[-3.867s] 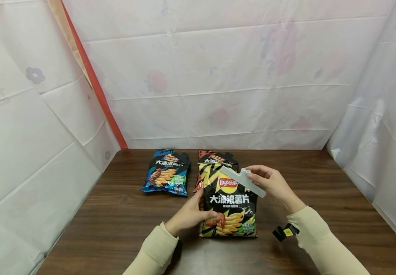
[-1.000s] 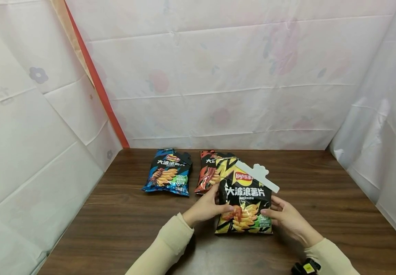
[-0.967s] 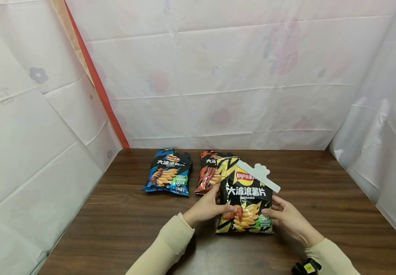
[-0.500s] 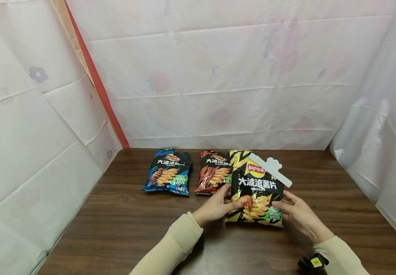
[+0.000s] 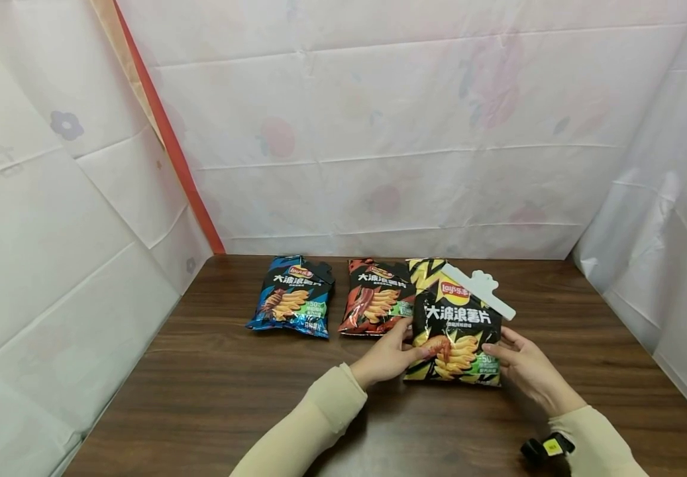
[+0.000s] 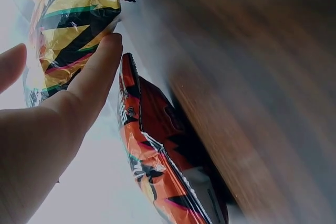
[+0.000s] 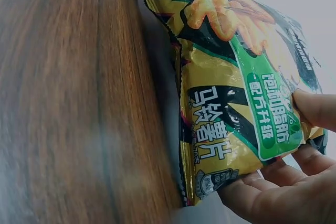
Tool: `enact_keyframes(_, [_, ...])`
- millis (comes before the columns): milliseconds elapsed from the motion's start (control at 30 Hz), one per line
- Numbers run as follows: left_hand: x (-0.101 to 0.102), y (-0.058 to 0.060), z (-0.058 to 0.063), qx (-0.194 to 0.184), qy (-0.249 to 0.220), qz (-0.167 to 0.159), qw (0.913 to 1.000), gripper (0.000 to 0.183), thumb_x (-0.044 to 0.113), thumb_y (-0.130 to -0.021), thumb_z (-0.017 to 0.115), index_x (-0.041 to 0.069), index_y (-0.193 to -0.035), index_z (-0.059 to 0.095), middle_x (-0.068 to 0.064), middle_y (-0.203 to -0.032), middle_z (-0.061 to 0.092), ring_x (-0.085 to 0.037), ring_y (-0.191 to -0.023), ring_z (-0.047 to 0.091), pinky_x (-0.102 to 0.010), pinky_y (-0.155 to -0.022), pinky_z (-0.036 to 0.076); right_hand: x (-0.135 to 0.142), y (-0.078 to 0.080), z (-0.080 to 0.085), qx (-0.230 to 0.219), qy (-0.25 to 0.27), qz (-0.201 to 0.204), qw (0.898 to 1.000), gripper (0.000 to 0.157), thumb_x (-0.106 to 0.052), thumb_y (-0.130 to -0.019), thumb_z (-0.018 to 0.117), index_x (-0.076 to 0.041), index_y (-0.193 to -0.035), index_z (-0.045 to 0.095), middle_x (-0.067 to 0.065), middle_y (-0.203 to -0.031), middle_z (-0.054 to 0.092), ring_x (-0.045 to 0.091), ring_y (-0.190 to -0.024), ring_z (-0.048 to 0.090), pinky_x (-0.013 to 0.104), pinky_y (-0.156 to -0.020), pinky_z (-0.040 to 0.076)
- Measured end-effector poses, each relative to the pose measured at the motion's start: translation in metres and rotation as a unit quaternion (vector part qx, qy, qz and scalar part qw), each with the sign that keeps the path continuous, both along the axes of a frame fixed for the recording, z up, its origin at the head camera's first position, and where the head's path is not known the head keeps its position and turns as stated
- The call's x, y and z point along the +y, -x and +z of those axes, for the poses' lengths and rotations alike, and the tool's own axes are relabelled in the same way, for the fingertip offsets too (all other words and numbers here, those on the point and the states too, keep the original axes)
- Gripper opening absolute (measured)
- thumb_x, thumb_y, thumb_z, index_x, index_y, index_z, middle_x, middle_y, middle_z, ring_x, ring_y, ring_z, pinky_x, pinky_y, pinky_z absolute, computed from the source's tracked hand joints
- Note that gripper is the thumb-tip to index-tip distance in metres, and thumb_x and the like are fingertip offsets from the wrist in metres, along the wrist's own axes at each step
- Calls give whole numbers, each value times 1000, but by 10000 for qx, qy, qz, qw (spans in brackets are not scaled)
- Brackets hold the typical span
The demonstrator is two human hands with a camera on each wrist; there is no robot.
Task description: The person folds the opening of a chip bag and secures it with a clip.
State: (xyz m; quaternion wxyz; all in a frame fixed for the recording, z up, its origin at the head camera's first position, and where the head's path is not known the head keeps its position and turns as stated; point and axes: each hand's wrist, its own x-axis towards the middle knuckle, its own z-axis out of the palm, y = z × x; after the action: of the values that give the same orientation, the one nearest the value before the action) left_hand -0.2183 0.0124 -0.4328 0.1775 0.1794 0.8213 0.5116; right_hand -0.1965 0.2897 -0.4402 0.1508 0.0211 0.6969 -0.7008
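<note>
Both hands hold a yellow-and-black bag of Lay's potato chips (image 5: 453, 334) from its two sides. A white bag clip (image 5: 479, 289) sits aslant across the bag's upper right corner. My left hand (image 5: 387, 356) has its thumb on the front at the left edge, the fingers behind. My right hand (image 5: 530, 372) grips the lower right edge; in the right wrist view its thumb (image 7: 315, 109) presses the front while the fingers curl beneath. The left wrist view shows the yellow bag (image 6: 71, 35) against the left fingers, with the red bag (image 6: 152, 166) close beside.
A red chip bag (image 5: 371, 301) lies just left of the yellow one, and a blue chip bag (image 5: 289, 301) farther left. Each has a black clip on its upper right corner. The brown wooden table (image 5: 230, 391) ends at a white cloth wall (image 5: 379, 132).
The right hand has gone from the white clip to the bag's right edge. Both hands have carried the yellow bag right and farther back, uncovering most of the red bag.
</note>
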Motion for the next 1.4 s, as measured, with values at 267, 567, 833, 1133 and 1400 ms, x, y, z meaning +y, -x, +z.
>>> enact_keyframes(267, [8, 1, 0, -189, -99, -95, 9997, 76, 34, -96, 63, 10, -156, 22, -22, -150, 42, -35, -132, 50, -48, -107, 42, 7, 1, -1, -95, -37, -155, 9998, 70, -18, -99, 60, 1, -152, 18, -19, -104, 61, 1, -96, 62, 28, -82, 54])
enact_keyframes(567, [20, 5, -2, -307, -153, -200, 9992, 75, 27, -97, 63, 12, -157, 21, -19, -152, 40, -31, -127, 55, -38, -95, 52, 21, 6, -3, 20, 182, -298, 9994, 45, -15, -100, 58, -16, -139, 36, -22, -101, 63, -1, -94, 60, 24, -80, 52])
enact_keyframes(833, [33, 8, -3, -196, -280, -252, 9991, 75, 21, -97, 63, 6, -156, 20, -20, -152, 39, -34, -129, 53, -39, -100, 49, 30, 14, -3, -39, 333, -465, 9984, 45, -13, -99, 58, -19, -138, 36, -22, -99, 61, -3, -90, 56, 21, -76, 48])
enact_keyframes(1133, [44, 9, -2, -430, -238, -31, 9988, 78, 23, -96, 64, 12, -157, 17, -15, -154, 38, -31, -133, 50, -41, -100, 48, 32, 23, -1, -175, 275, -565, 9979, 57, -16, -99, 59, -16, -146, 29, -26, -101, 55, -4, -93, 50, 18, -81, 45])
enact_keyframes(1400, [49, 17, -3, -552, -199, -86, 9982, 80, 26, -96, 63, 14, -158, 14, -12, -155, 37, -31, -133, 50, -42, -101, 47, 37, 35, -1, -378, 163, -500, 9979, 88, -20, -99, 59, -4, -157, -6, -13, -123, 46, -8, -95, 50, 16, -83, 46])
